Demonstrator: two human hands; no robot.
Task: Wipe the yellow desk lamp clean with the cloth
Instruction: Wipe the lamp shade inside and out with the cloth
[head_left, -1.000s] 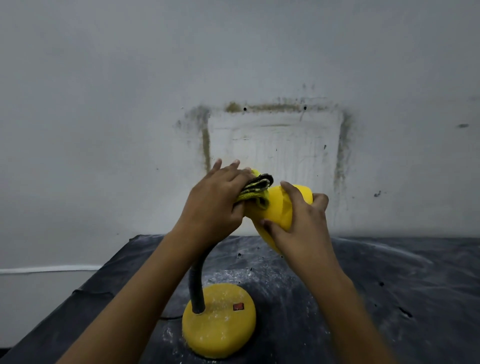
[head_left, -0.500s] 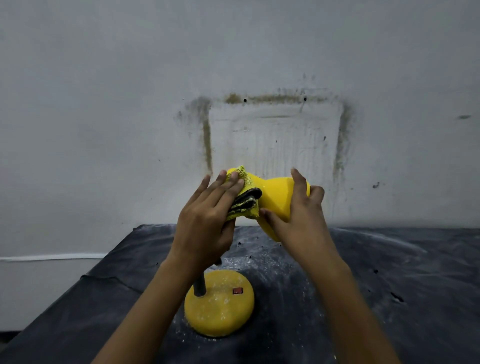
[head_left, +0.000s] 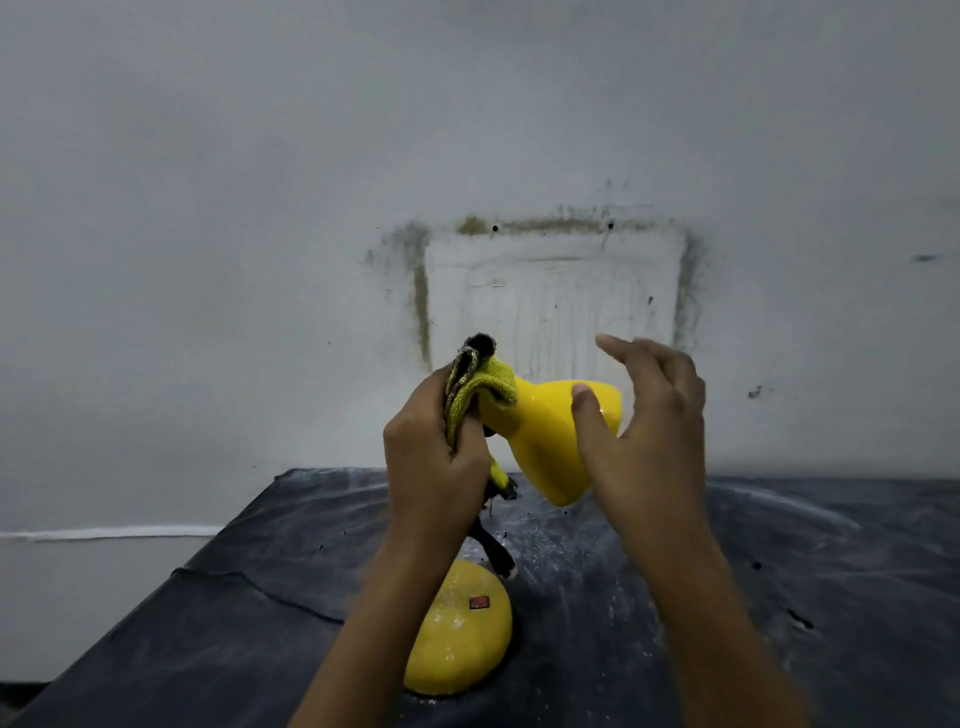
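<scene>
Starting nearest the camera, two bare forearms reach forward over a dark, dust-streaked bench (head_left: 779, 597). Between them sits the lamp's round yellow base (head_left: 457, 639) with a small red switch (head_left: 479, 602) on top; its surface looks speckled with pale dust, and white powder is scattered on the bench around it. A black flexible neck (head_left: 496, 556) rises from the base and disappears behind the left wrist.

Higher up, the left hand (head_left: 436, 467) is curled closed around a folded yellow-green cloth with a dark edge (head_left: 475, 387), pressing it over the narrow rear end of the glossy yellow cone-shaped lamp shade (head_left: 545, 436). The right hand (head_left: 644, 436) is largely open, fingers spread and loosely curved; its thumb lies against the wide part of the shade, while the other fingers appear to stand clear of it, so it steadies the shade rather than grips it. The shade is held in the air above the bench, tilted with its mouth facing down and to the right.

Behind everything is a grey-white wall (head_left: 260, 208) bearing a stained rectangular outline (head_left: 550, 301).

Judging by this, the shade is being wiped, and it already looks shiny. The next move likely calls for a firmer right-hand hold while the cloth travels down the shade, then on to the neck and the dusty base.
</scene>
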